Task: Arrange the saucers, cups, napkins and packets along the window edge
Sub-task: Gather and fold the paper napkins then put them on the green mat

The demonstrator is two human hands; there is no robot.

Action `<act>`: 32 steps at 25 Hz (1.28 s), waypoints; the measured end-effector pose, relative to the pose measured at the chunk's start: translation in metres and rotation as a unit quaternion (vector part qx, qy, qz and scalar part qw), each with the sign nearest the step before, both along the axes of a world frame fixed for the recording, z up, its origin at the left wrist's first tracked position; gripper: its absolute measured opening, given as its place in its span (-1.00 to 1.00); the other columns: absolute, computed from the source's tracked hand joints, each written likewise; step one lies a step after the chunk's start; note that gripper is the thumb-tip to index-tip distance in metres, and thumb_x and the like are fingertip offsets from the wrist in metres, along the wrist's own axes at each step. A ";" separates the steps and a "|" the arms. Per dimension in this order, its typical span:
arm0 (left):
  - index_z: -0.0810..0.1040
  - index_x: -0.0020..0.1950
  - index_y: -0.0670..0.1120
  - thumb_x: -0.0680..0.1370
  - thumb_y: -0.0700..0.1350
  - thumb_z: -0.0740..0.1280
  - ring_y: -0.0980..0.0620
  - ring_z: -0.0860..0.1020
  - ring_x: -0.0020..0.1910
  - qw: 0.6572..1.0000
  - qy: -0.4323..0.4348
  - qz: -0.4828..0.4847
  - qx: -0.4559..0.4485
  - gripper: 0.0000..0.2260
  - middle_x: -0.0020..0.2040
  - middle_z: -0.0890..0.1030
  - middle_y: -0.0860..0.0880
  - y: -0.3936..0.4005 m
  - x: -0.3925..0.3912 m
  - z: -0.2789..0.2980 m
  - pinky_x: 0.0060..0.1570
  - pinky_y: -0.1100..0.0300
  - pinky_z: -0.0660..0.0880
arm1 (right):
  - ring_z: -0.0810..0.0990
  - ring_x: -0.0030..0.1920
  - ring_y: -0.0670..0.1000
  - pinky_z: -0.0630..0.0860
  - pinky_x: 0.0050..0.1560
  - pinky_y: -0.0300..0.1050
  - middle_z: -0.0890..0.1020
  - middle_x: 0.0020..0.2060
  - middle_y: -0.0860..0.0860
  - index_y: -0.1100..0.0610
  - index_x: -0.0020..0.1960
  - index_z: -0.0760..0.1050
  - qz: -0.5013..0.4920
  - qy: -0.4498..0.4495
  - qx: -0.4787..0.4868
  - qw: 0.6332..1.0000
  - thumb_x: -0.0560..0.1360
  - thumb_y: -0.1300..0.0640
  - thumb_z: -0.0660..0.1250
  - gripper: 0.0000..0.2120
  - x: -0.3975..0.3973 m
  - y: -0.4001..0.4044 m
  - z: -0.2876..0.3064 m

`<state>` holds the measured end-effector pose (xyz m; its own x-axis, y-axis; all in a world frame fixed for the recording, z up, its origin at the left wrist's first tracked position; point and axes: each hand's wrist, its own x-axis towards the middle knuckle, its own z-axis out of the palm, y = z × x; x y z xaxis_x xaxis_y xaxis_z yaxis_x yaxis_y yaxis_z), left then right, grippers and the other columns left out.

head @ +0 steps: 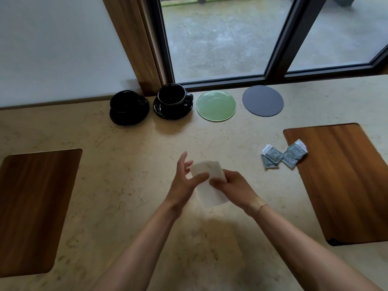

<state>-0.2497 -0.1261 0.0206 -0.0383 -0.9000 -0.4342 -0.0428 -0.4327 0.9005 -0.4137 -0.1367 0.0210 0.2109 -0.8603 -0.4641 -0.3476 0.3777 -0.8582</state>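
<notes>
Napkin in both hands, row half set

Cups (pixel 170 97) on black saucers (pixel 129 114) sit at the left of the window edge, then a green saucer (pixel 215 106) and a grey disc (pixel 262 100), both bare. Left hand (pixel 184 181) has its fingers spread, thumb pressing the white napkin (pixel 207 185); right hand (pixel 233 184) pinches its other side, probably to fold or separate it above the counter (pixel 126 164). Packets (pixel 283 155) lie loose at the right, well apart from the row, partly on a wooden inlay (pixel 344 181).

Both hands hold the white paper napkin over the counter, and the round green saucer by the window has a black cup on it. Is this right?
Not fully. In the head view the round green saucer is empty; the upright black cup stands on a black saucer beside it. The left hand and right hand do hold the white paper napkin over the counter.
</notes>
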 end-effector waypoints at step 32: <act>0.57 -0.13 -0.18 0.57 0.16 0.28 0.02 0.58 -0.28 0.978 -0.082 0.191 -0.001 -0.61 -0.22 0.64 -0.07 0.016 -0.138 0.039 -0.29 0.14 0.47 | 0.66 -0.16 0.05 0.60 -0.17 0.11 0.68 -0.17 0.05 0.09 -0.07 0.61 -0.151 -0.027 -0.077 0.985 0.40 -0.32 0.34 -0.54 -0.118 0.022 0.031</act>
